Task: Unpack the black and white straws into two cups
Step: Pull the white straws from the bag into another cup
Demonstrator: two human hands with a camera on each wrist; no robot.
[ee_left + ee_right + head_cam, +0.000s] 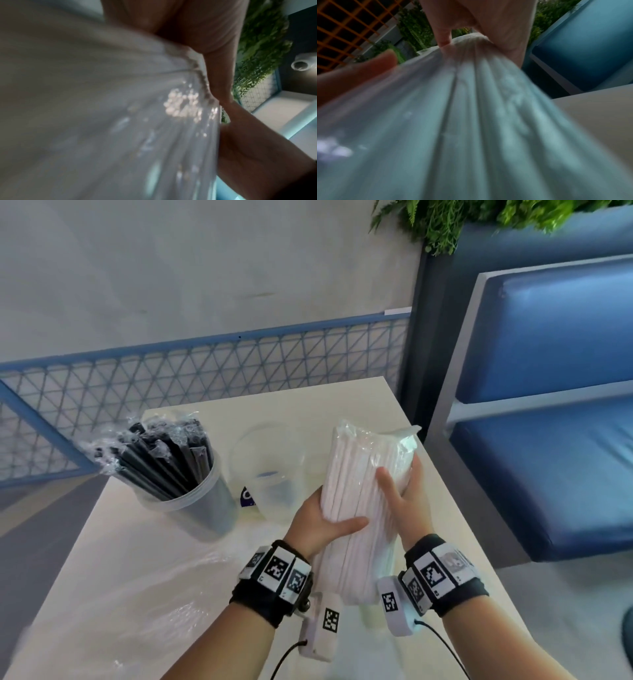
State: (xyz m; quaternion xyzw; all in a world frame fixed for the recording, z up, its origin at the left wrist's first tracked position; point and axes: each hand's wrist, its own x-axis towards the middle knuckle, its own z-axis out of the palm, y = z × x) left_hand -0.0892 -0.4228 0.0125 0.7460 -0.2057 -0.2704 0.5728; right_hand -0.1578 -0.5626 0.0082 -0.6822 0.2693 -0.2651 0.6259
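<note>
A pack of white straws [363,494] in clear plastic stands tilted above the table, held in both hands. My left hand [325,518] grips its lower left side with the thumb laid across the front. My right hand [400,498] grips the right side higher up. The pack's clear wrap [180,108] fills the left wrist view, and the same wrap [471,108] fills the right wrist view. Black straws [161,460], each in a clear sleeve, stand in a clear cup [202,501] at the left. An empty clear cup [270,470] stands just behind the pack.
The pale table [144,577] carries a loose sheet of clear plastic [164,604] at the front left. A blue mesh railing [205,368] runs behind the table. A blue padded bench [548,405] stands to the right, with green plants [445,220] above.
</note>
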